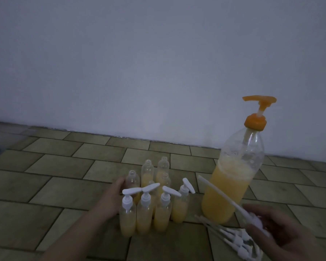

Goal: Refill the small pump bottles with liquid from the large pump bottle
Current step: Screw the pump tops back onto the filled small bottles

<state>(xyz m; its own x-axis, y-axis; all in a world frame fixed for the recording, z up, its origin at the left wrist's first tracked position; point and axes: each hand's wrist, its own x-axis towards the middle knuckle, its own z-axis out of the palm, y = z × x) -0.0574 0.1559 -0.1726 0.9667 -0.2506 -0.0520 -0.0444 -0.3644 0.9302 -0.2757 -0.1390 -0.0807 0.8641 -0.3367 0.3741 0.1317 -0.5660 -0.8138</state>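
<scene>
Orange-capped large pump bottle [231,178], half-full

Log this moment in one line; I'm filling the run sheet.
left hand: grips uncapped small bottle | right hand: holds white pump | large bottle: upright, part full

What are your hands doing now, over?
Left hand touching uncapped small bottle. Right hand holding white pump. Large bottle about half full. Nothing blocking.
</scene>
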